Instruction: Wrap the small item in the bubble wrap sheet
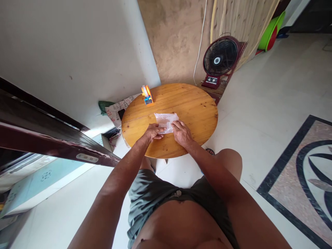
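Observation:
A piece of crinkled, translucent plastic that looks like bubble wrap (163, 118) lies near the middle of a round wooden table (195, 103). My left hand (155, 131) pinches its near left edge, thumb on top and fingers curled below. On the opposite side, my right hand (182, 132) has its fingertips closed on the wrap's right edge. Both hands rest low over the tabletop. Whether anything lies inside the wrap I cannot tell. Farther back on the table, to the left, stands an orange and blue tape dispenser (147, 95), apart from both hands.
A dark red fan (220, 57) stands behind the table on the right. A dark wooden door frame (59, 138) runs along my left. Patterned sheeting (114, 112) and a green bag (104, 106) lie by the wall. Basins (271, 34) lean at the far right.

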The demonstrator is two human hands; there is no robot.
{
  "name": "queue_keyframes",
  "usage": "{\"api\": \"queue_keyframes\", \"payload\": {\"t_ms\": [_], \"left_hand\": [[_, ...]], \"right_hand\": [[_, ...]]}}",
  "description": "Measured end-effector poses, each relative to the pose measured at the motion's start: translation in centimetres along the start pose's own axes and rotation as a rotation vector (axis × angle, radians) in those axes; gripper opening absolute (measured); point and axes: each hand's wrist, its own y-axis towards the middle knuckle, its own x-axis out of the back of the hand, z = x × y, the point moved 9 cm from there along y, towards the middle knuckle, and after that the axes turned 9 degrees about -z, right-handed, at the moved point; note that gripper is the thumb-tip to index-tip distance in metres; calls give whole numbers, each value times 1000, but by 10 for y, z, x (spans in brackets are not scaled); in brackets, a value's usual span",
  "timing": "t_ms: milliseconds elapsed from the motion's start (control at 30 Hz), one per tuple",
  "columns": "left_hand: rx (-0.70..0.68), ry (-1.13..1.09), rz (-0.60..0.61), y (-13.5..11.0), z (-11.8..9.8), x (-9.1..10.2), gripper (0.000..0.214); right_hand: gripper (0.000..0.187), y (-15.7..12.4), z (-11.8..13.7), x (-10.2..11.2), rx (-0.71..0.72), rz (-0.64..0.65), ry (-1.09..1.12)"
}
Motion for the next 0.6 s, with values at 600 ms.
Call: {"api": "queue_keyframes", "payload": {"t_ms": [600], "left_hand": [[-425, 467, -453, 4, -28, -7, 19]], "right_hand": [[42, -1, -2, -3, -6, 2, 0]]}}
